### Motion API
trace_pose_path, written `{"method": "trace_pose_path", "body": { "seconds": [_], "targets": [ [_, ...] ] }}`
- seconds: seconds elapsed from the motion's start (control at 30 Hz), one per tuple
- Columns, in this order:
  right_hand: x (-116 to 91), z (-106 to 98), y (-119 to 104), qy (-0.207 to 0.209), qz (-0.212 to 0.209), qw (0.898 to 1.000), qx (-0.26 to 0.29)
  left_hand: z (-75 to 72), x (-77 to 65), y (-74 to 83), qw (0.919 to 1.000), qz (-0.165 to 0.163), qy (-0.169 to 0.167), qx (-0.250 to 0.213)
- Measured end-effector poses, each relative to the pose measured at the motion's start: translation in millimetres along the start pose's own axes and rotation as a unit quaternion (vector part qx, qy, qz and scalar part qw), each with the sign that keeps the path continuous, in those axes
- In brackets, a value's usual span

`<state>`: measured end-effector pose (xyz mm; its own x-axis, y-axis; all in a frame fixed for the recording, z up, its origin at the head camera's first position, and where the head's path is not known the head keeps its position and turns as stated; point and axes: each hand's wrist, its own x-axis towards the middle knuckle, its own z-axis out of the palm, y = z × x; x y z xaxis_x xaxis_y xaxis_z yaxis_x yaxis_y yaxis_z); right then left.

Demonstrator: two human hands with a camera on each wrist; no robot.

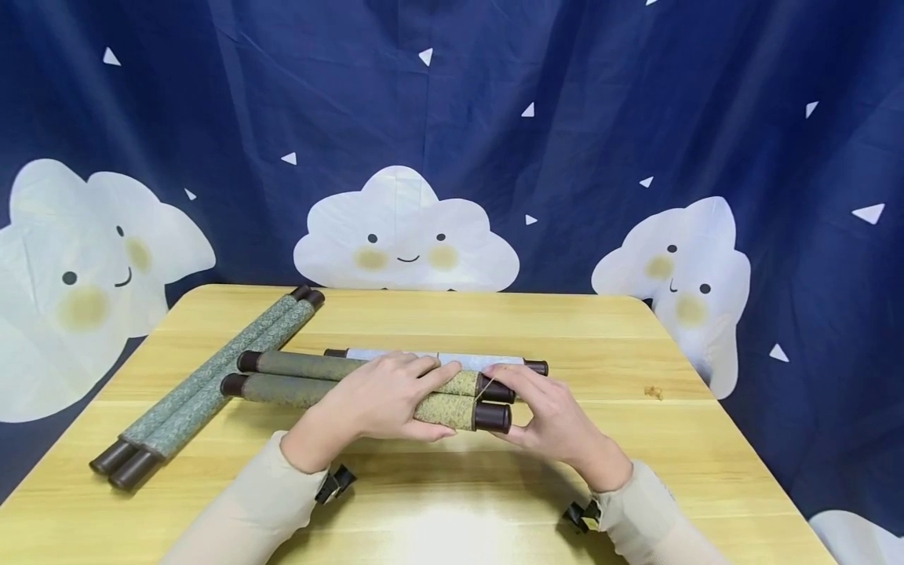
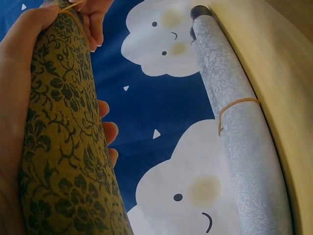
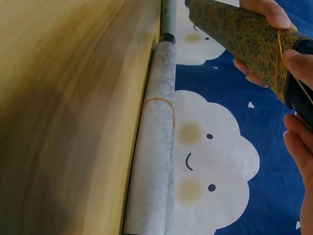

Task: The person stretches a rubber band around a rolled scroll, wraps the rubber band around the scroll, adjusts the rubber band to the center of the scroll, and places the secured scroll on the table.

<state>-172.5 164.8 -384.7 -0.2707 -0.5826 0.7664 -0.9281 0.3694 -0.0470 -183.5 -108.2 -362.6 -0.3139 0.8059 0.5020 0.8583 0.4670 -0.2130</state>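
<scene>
A yellow-green floral scroll (image 1: 446, 411), rolled in from both ends into two parallel rolls with dark end knobs, is held up over the table. My left hand (image 1: 395, 396) grips it across the middle, fingers over the top and thumb on the near side. At its right end, my right hand (image 1: 558, 412) pinches a thin rubber band (image 3: 280, 51) beside the dark knobs. The band stretches slantwise across the end of both rolls. Behind the held scroll lies a pale grey-white scroll (image 1: 487, 361) with a band around its middle, partly hidden in the head view.
A green patterned double-roll scroll (image 1: 205, 384) lies slanted along the left side of the wooden table (image 1: 706, 479). A few loose rubber bands (image 1: 653, 392) sit at the right. A blue curtain (image 1: 480, 102) with cloud prints hangs behind the table.
</scene>
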Motion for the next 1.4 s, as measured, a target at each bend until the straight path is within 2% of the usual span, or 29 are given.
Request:
{"method": "trace_pose_path", "body": {
  "seconds": [0.33, 0.43, 0.6, 0.73, 0.9, 0.97, 1.07, 1.13, 1.23, 1.3, 1.4],
  "targets": [
    [2, -4, 11, 0.033, -0.096, 0.995, -0.008, 0.9, 1.8, 2.5, 0.9998, 0.012, 0.009, -0.010],
    [5, -6, 11, 0.035, -0.106, 0.994, -0.024, 1.7, 0.8, 2.4, 0.9999, 0.005, 0.009, -0.012],
    [10, -11, 7, 0.038, -0.102, 0.990, -0.088, 1.5, -1.3, 0.7, 0.9997, -0.010, 0.006, -0.020],
    [12, -18, 5, 0.040, -0.073, 0.992, -0.095, -2.5, -0.9, -0.8, 0.9996, -0.009, 0.013, -0.025],
    [9, -18, -1, 0.018, -0.018, 1.000, 0.010, -7.6, 4.3, 6.0, 0.9991, 0.026, 0.022, -0.025],
    [8, -17, -5, 0.008, -0.002, 0.998, 0.068, -9.3, 6.7, 11.1, 0.9991, 0.032, 0.018, -0.022],
    [10, -22, -11, -0.028, 0.031, 0.993, 0.112, -10.8, 9.2, 15.7, 0.9993, 0.036, 0.006, 0.000],
    [10, -25, -15, -0.065, 0.064, 0.989, 0.115, -10.9, 9.8, 17.6, 0.9992, 0.037, -0.003, 0.018],
    [11, -27, -23, -0.119, 0.111, 0.984, 0.078, -9.1, 9.3, 19.5, 0.9981, 0.039, -0.019, 0.045],
    [12, -26, -27, -0.135, 0.134, 0.980, 0.054, -7.4, 8.2, 19.9, 0.9977, 0.036, -0.027, 0.050],
    [14, -23, -31, -0.132, 0.184, 0.973, 0.056, -4.8, 6.5, 20.4, 0.9976, 0.033, -0.035, 0.050]
  ]
}}
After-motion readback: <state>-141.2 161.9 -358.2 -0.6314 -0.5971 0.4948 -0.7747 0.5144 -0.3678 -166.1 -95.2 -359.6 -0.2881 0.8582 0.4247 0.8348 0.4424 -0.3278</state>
